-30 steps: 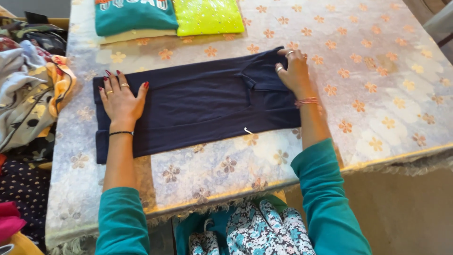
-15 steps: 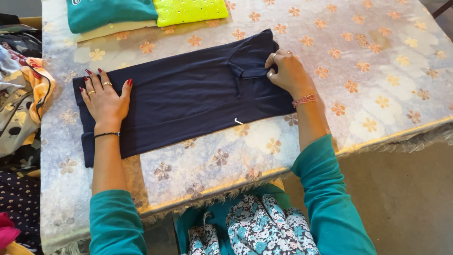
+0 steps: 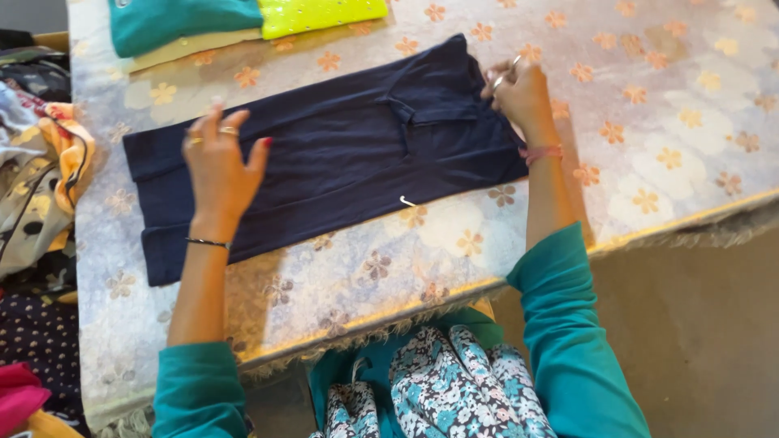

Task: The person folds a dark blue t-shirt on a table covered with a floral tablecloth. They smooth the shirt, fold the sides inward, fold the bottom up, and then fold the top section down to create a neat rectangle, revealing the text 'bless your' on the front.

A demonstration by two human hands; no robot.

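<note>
Fingers [image 3: 213, 130] of the left hand [image 3: 217, 174] are slightly spread and raised at the tips, with the palm over the left half of the navy garment [image 3: 341, 154]; whether the palm presses the cloth cannot be told. Fingers [image 3: 501, 75] of the right hand [image 3: 523, 97] are drawn together, pinching the garment's upper right edge near the collar. Navy garment lies flat and folded lengthwise on the table [image 3: 673, 122], running from lower left to upper right across a floral-patterned cover. A small white tag [image 3: 406, 200] shows at its lower edge. Rings are visible on the left fingers, a thin dark bracelet [image 3: 207, 242] on the left wrist, a pink band [image 3: 540, 152] on the right wrist. At the far edge of the table sit a folded teal garment [image 3: 182, 20] and a folded yellow-green garment [image 3: 320, 12], touching side by side. A heap of mixed clothing [image 3: 40, 170] lies to the left, beside the table.
</note>
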